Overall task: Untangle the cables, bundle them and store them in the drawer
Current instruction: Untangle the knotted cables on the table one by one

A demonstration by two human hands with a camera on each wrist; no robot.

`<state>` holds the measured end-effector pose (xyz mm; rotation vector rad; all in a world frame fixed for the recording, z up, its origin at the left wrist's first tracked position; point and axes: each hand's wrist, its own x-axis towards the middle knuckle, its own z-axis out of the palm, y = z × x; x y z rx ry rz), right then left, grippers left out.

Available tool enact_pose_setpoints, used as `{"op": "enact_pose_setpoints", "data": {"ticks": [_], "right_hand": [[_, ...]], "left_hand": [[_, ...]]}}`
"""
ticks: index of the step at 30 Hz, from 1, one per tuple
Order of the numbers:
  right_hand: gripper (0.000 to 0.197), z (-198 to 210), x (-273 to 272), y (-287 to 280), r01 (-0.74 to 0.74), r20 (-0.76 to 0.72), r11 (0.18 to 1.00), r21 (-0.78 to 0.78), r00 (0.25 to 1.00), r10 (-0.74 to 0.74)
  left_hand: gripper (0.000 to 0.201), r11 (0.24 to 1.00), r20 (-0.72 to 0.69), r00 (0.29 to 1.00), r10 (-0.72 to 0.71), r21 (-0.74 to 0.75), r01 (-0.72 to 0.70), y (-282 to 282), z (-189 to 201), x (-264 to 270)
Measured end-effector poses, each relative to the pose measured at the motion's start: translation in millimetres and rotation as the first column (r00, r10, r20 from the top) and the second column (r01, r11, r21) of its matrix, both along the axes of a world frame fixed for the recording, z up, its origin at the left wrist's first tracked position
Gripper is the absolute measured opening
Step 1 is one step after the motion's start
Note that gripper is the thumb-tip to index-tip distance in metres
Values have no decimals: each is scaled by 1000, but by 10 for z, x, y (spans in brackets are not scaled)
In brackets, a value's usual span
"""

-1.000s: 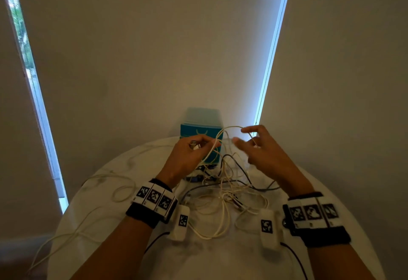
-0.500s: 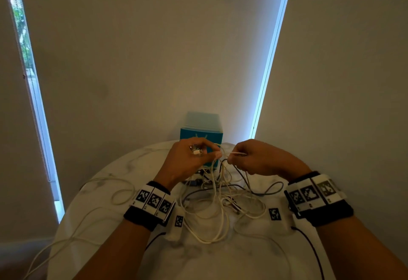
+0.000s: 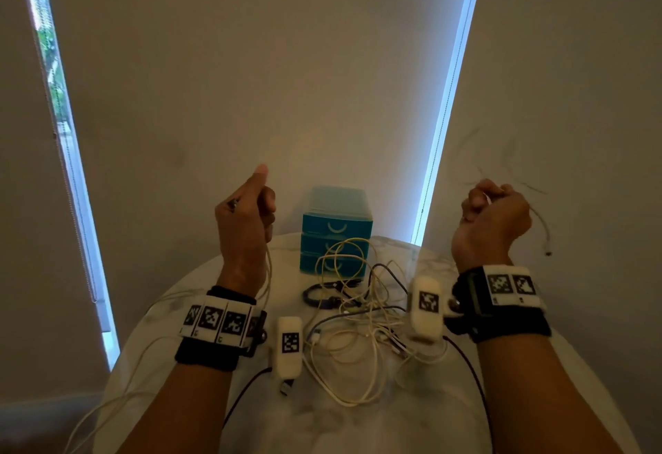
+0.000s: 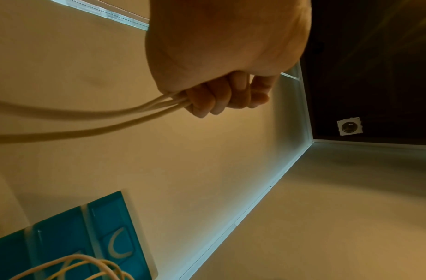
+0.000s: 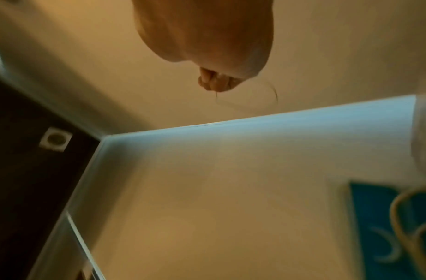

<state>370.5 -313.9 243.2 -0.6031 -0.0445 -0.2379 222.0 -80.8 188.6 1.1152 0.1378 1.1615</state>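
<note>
Head view: left hand [image 3: 247, 217] is curling its grip round white cable strands [image 4: 91, 113], thumb pointing up; the strands are trailing down past its wrist. Right hand [image 3: 492, 224] is gripping a thin white cable end [image 3: 539, 224], which is dangling just right of that grip. Between and below both grips, the tangled cables [image 3: 358, 317] are lying on the surface [image 3: 358, 428], in front of the teal drawer unit [image 3: 336, 229].

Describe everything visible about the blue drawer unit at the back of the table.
The small teal-blue plastic drawer unit stands upright at the far edge of the round white marble-look table, against the wall. It has a frosted translucent top and three stacked drawers, all closed, each with a pale crescent-shaped handle. Loops of the cream cables rise in front of its lower drawers; whether they touch it is unclear. Neither hand touches it.
</note>
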Motion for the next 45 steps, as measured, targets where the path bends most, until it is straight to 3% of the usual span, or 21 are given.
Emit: {"op": "enact_pose_setpoints", "data": {"ticks": [2, 3, 4, 5, 6, 7, 8, 9, 10, 12, 13, 15, 16, 18, 22, 25, 29, 33, 38, 42, 45], "right_hand": [[22, 78, 69, 392, -23, 5, 1000, 9, 1000, 23], [18, 112, 68, 637, -95, 27, 990, -101, 995, 98], [16, 108, 48, 918, -241, 62, 915, -323, 960, 274], [17, 48, -25, 1172, -381, 22, 677, -630, 863, 505], [19, -59, -118, 1370, -387, -103, 281, -878, 727, 679], [25, -186, -204, 1511, -255, -258, -125, -959, 603, 755], [32, -309, -277, 1596, -94, -365, -373, -923, 521, 771], [35, -429, -293, 1607, -9, -399, -449, -894, 473, 785], [34, -523, -294, 1570, -26, -390, -421, -907, 430, 814], [31, -646, -267, 1399, -264, -342, -251, -931, 397, 851], [27, -675, -281, 1292, -393, -314, -146, -908, 408, 857], [29, -757, -291, 1126, -534, -285, 34, -845, 503, 816], [32, -797, -301, 1031, -538, -274, 92, -838, 560, 782], [33, -889, -303, 823, -441, -225, 131, -888, 665, 712], [31, -1125, -300, 454, -247, -71, 223, -943, 805, 589], [24, -1330, -323, 319, -239, 2, 376, -895, 841, 540], [28, -1461, -340, 268, -364, 23, 602, -711, 843, 537], [31, -1548, -331, 202, -431, -4, 637, -639, 830, 558], [24, -1583, -327, 171, -420, 5, 675, -607, 847, 532], [21, -1568, -339, 192, -402, 21, 686, -607, 855, 519], [17, -1603, -359, 219, -376, 26, 694, -614, 869, 493]], "left_hand": [[56, 1000, 32, 999, -12, 29, 11, -47, 32, -6], [58, 998, 45, 999, -6, 57, 3, -72, 56, -21], [59, 995, 55, 998, 12, 97, -17, -85, 78, -38], [59, 989, 60, 998, 38, 141, -46, -92, 97, -62], [59, 980, 64, 996, 68, 183, -79, -87, 108, -93], [60, 970, 70, 992, 103, 214, -116, -73, 122, -132], [61, 959, 75, 988, 137, 238, -151, -45, 136, -167], [62, 951, 68, 985, 161, 255, -173, -18, 149, -202], [62, 948, 49, 984, 172, 263, -179, 21, 146, -213], [58, 958, -47, 987, 155, 251, -139, 91, 123, -191], [54, 964, -116, 984, 133, 245, -102, 117, 106, -164], [50, 969, -274, 959, 71, 248, 0, 138, 45, -74], [48, 966, -349, 936, 36, 254, 58, 129, 0, -21], [50, 952, -467, 883, -50, 246, 184, 81, -104, 88], [78, 901, -641, 722, -261, 106, 420, -97, -273, 281], [89, 849, -668, 624, -407, -24, 528, -238, -404, 401], [94, 830, -575, 644, -504, -118, 545, -299, -565, 535], [88, 811, -541, 636, -550, -165, 561, -401, -567, 594], [101, 783, -673, 586, -450, 17, 621, -590, -583, 659], [83, 800, -751, 572, -329, 99, 591, -628, -660, 683], [75, 801, -724, 594, -351, 97, 591, -656, -701, 670]]}}
